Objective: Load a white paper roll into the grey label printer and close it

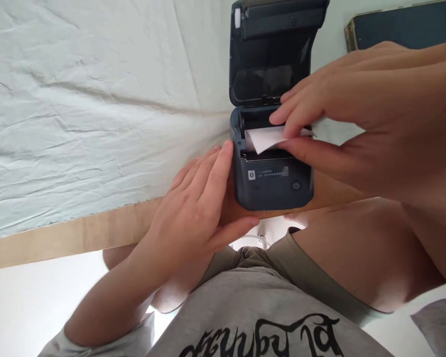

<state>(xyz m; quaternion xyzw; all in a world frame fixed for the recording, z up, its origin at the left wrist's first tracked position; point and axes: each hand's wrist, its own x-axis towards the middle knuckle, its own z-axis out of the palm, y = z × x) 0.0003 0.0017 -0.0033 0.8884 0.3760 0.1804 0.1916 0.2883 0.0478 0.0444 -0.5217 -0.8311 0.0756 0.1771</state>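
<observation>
A dark blue portable label printer stands at the table's front edge with its lid flipped up and back. Inside its compartment lies a white paper roll, its loose end lifted toward the front. My right hand reaches in from the right, pinching the paper between thumb and fingers. Along the printer's left side rest the extended fingers of my left hand, the thumb pointing out near the lower front. A Bluetooth mark and a power button show on the printer's front panel. My right fingers hide the roll's right end.
A pale, wrinkled cloth covers the table, leaving a strip of bare wooden edge at the front. A smartphone lies at the upper right, beyond my right hand. My lap is just below the table edge.
</observation>
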